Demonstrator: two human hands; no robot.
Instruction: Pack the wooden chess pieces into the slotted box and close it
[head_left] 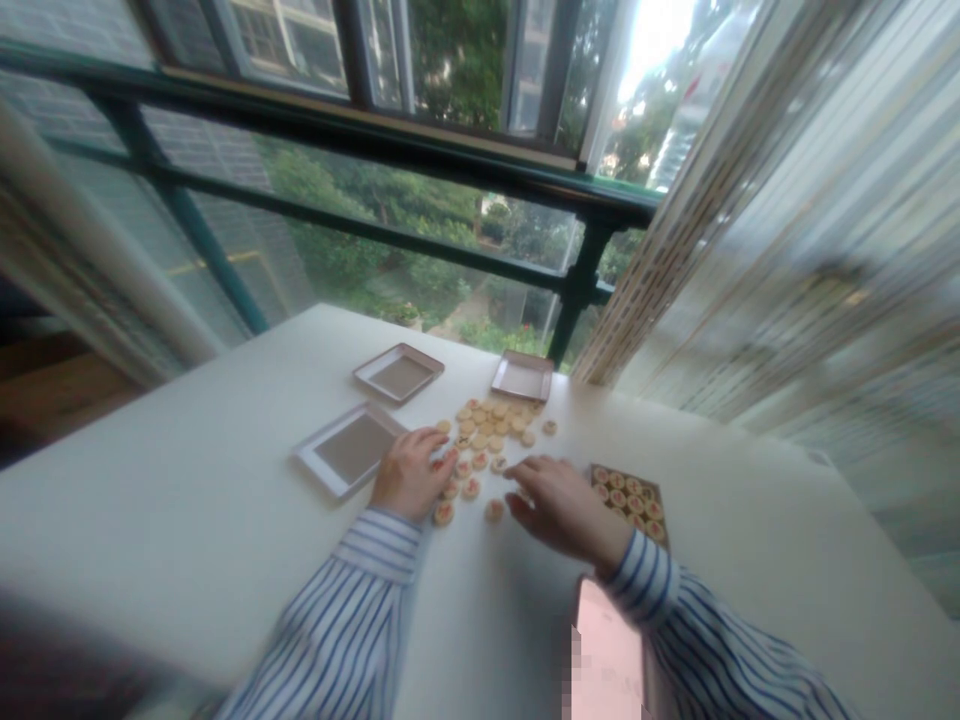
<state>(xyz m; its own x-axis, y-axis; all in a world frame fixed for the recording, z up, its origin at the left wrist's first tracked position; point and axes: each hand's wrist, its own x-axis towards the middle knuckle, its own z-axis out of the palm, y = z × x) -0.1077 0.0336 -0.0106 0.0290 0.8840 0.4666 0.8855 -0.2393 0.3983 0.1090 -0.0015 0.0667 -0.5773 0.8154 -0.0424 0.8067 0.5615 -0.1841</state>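
Note:
Several round wooden game pieces [491, 425] with red and dark marks lie scattered in the middle of a white table [187, 500]. My left hand [411, 472] rests at the left edge of the pile, fingers curled over a few pieces. Just right of it, my right hand [559, 500] reaches left with its fingers stretched out, the tips at a piece. A brown tray [631, 500] beside my right hand holds neat rows of pieces. Both arms wear blue-striped white sleeves.
Three shallow square trays lie around the pile: one near left [349, 450], one far left [399, 372], one at the back [523, 376]. A pink phone-like object [609, 650] lies near my right forearm. Window railing and curtains stand behind the table.

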